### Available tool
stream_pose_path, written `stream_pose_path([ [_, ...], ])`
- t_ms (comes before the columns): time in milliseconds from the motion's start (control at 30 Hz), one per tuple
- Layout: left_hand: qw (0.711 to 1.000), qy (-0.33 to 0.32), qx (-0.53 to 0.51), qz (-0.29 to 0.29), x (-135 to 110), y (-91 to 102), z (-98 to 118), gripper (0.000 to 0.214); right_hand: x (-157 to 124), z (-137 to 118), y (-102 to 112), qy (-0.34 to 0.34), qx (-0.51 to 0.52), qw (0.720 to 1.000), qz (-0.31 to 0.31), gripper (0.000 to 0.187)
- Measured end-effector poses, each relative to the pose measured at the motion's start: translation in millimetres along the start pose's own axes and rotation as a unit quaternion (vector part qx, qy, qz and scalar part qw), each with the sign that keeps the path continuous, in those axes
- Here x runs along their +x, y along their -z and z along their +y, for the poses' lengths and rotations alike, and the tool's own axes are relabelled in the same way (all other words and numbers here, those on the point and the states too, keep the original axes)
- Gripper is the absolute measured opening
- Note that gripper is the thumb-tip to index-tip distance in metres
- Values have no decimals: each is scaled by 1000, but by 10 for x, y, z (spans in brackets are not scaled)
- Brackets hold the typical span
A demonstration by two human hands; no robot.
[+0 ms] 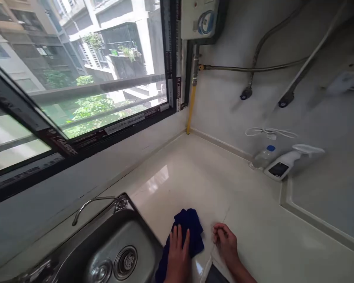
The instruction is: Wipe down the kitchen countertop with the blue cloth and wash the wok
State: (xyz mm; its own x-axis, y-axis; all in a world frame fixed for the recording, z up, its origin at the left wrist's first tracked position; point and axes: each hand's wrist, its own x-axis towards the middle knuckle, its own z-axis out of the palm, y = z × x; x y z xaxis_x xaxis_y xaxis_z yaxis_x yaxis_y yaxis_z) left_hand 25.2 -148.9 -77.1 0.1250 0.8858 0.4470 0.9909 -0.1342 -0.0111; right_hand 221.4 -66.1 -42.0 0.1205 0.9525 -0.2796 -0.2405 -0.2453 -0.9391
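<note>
My left hand [178,255] lies flat, fingers stretched out, on a dark blue cloth [191,228] that rests on the white countertop [194,177] just right of the sink. My right hand [225,241] rests on the counter beside the cloth, its fingers curled under with the tips touching the surface. I cannot make out anything held in it.
A steel sink [118,247] with a thin tap [88,206] sits at the lower left below a wide window [76,90]. A plastic bottle [262,157] and a white spray bottle [286,163] lie against the right wall. Hoses and a water heater [199,17] hang above.
</note>
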Motion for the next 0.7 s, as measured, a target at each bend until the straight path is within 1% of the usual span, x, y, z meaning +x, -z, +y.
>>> stream_pose_path([
  [100, 997, -69, -26, -12, 310, -21, 164, 87, -141, -118, 300, 14, 12, 999, 33, 38],
  [200, 987, -151, -58, -13, 663, -70, 397, 85, -345, -194, 610, 22, 4, 997, 78, 41],
  [333, 957, -275, -92, 15, 1042, -201, 712, 82, -643, -188, 938, 24, 4, 990, 142, 45],
  [433, 927, -354, -117, 35, 1238, -350, 970, 77, -734, -216, 1096, 37, 0, 984, 173, 45],
  [533, 896, -416, -147, 57, 1400, -472, 1315, 74, -702, -328, 1240, 51, -9, 982, 184, 45],
  [633, 864, -466, -173, 71, 1524, -529, 1741, 73, -683, -456, 1420, 58, -36, 978, 198, 43],
  [700, 842, -499, -190, 74, 1562, -576, 2048, 73, -713, -499, 1576, 65, -71, 973, 210, 41],
])
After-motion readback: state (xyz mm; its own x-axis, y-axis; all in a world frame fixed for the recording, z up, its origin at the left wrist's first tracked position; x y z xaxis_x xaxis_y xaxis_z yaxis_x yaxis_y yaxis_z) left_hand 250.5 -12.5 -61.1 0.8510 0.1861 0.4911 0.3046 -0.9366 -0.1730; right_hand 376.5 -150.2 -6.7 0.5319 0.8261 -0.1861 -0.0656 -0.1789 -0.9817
